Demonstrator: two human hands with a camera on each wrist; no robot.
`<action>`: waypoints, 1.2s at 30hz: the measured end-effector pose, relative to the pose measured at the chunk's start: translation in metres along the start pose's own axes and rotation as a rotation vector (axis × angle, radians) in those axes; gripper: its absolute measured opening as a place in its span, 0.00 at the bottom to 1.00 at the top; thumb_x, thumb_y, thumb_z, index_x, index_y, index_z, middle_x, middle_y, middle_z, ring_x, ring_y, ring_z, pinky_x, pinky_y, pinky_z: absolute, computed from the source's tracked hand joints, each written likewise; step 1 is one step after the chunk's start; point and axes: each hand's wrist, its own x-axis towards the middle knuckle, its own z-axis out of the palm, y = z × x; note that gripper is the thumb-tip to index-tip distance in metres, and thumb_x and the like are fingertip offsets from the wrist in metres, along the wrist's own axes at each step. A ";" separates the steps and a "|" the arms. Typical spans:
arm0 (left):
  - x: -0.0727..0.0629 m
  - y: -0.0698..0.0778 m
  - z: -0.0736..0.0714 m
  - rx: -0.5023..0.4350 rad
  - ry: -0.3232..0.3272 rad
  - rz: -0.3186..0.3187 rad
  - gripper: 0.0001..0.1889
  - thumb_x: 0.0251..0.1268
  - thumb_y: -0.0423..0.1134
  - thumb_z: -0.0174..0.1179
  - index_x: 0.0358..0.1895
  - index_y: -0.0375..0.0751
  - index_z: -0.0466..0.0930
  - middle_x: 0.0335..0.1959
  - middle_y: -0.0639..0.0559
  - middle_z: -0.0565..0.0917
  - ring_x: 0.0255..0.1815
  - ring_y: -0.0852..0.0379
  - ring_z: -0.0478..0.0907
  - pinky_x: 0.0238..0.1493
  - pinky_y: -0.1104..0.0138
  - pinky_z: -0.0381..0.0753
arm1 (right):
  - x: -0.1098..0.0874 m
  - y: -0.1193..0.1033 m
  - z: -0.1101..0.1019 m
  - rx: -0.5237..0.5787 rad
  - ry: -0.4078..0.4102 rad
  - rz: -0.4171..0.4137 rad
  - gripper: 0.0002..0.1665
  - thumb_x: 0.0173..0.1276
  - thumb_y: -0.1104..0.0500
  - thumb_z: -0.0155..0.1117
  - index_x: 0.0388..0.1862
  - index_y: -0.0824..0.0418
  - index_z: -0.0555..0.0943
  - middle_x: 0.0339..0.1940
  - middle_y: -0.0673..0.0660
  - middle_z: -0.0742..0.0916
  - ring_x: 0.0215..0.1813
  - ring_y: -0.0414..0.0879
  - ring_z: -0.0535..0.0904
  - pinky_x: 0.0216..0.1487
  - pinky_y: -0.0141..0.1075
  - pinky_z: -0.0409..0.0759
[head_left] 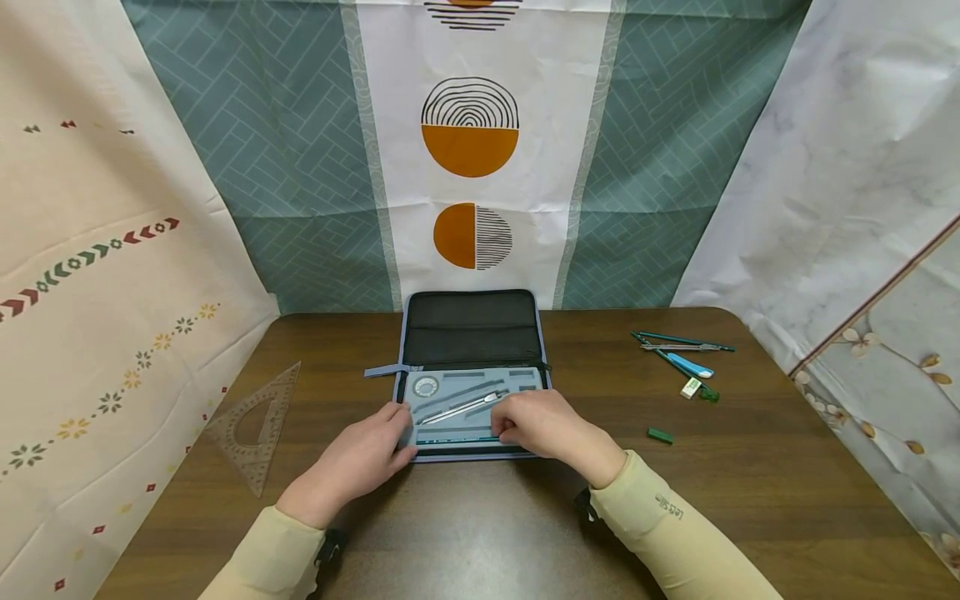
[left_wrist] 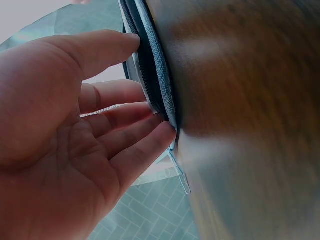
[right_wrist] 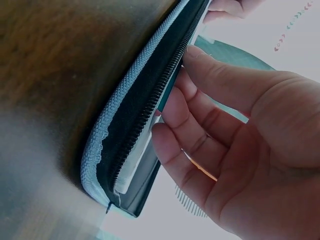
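Observation:
An open zip case [head_left: 474, 329] lies on the table, its black lid back and a grey tray [head_left: 450, 385] in its base. A silver compass [head_left: 459, 408] sits slanted in the tray, and a dark green pencil [head_left: 453, 440] lies along the front slot. My right hand [head_left: 542, 423] has its fingers curled at the pencil's right end, thumb and fingertips about it; the fingers partly hide that end. At the case's front left corner, my left hand [head_left: 367, 450] touches the edge with loosely bent fingers. Its thumb [left_wrist: 112, 47] rests near the zip.
A clear set square [head_left: 255, 425] lies to the left. At the right are green pencils [head_left: 678, 338], a metal compass-like tool [head_left: 678, 347], a blue cutter [head_left: 690, 365], a white eraser [head_left: 691, 387], a small green sharpener [head_left: 708, 395] and a green block [head_left: 660, 436].

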 end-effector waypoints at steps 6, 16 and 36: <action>0.000 0.000 0.000 0.001 0.012 0.009 0.21 0.74 0.41 0.76 0.59 0.33 0.81 0.58 0.41 0.83 0.43 0.54 0.81 0.46 0.58 0.88 | 0.000 0.000 0.000 0.008 0.002 -0.006 0.17 0.71 0.65 0.80 0.27 0.48 0.83 0.26 0.38 0.81 0.30 0.34 0.73 0.34 0.38 0.74; 0.001 0.000 0.000 -0.013 0.006 0.010 0.18 0.74 0.41 0.76 0.56 0.35 0.81 0.58 0.42 0.83 0.41 0.55 0.79 0.43 0.59 0.86 | -0.001 0.000 0.000 0.015 -0.010 0.018 0.16 0.72 0.65 0.78 0.27 0.49 0.85 0.26 0.38 0.81 0.30 0.34 0.73 0.36 0.38 0.76; 0.001 -0.001 0.000 0.005 0.012 0.016 0.20 0.74 0.41 0.75 0.59 0.32 0.82 0.62 0.38 0.83 0.48 0.50 0.84 0.48 0.54 0.88 | 0.002 -0.002 -0.003 -0.058 -0.031 -0.028 0.16 0.72 0.63 0.80 0.28 0.49 0.84 0.25 0.38 0.78 0.29 0.36 0.71 0.33 0.37 0.72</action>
